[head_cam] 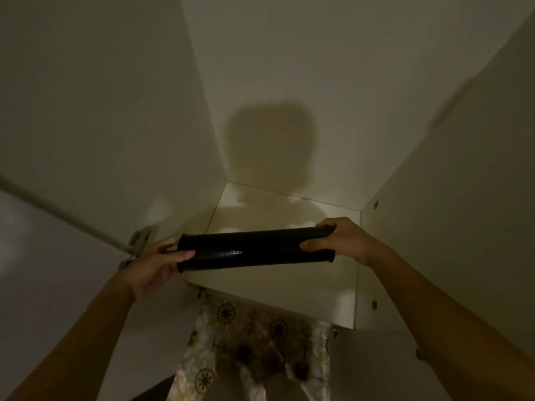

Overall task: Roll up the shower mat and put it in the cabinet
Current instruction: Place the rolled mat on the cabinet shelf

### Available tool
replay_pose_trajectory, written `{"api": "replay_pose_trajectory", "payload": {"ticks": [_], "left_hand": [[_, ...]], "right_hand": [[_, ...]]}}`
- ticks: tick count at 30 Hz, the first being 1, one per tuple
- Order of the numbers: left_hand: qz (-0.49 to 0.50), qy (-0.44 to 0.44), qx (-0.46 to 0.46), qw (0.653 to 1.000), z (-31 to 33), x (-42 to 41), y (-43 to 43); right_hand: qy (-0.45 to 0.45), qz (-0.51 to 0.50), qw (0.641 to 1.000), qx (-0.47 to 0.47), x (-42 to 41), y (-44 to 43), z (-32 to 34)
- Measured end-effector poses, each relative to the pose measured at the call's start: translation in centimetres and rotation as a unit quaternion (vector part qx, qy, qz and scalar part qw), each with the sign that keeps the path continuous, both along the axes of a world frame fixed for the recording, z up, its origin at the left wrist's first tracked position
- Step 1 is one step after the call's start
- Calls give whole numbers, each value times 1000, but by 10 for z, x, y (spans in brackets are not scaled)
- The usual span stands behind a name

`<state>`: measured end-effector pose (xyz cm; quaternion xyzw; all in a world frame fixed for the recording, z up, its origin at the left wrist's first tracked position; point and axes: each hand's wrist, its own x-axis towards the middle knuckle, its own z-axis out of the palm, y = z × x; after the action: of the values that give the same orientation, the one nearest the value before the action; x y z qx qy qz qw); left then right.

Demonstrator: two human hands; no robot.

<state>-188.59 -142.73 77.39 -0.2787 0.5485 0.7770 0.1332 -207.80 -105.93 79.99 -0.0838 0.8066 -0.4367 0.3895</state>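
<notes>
mat: black shower mat (254, 248) rolled, level above cabinet shelf (289, 282)
left hand (156, 263): fingers wrapped around left end
right hand (340, 240): fingers clasping right end

The rolled shower mat (254, 248) is lying crosswise above the cabinet (289, 180) shelf, near its front edge — the left hand (156, 264) gripping its left end, the right hand (341, 241) its right end. A hinge (140, 240) is sitting just left of the left hand — patterned cloth (254, 342) is hanging below the shelf.
</notes>
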Motion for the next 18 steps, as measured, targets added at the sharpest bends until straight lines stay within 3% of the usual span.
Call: {"api": "replay_pose_trajectory", "payload": {"ticks": [2,5,9,15,18], "left_hand": [[53,-6,-3,999,-6,-25,3],[54,-30,-12,998,-28,-87,-11],[127,-27,33,991,-51,-131,-17],[199,-118,109,967,-140,-219,-32],[243,-122,135,953,-187,-274,-39]], "right_hand": [[-45,-38,997,-50,-12,1,-3],[-126,-124,976,-124,-45,0,-31],[-168,-166,955,-179,-57,-4,-63],[-159,-314,918,-183,-98,-36,-153],[-152,-356,905,-175,-127,-56,-201]]}}
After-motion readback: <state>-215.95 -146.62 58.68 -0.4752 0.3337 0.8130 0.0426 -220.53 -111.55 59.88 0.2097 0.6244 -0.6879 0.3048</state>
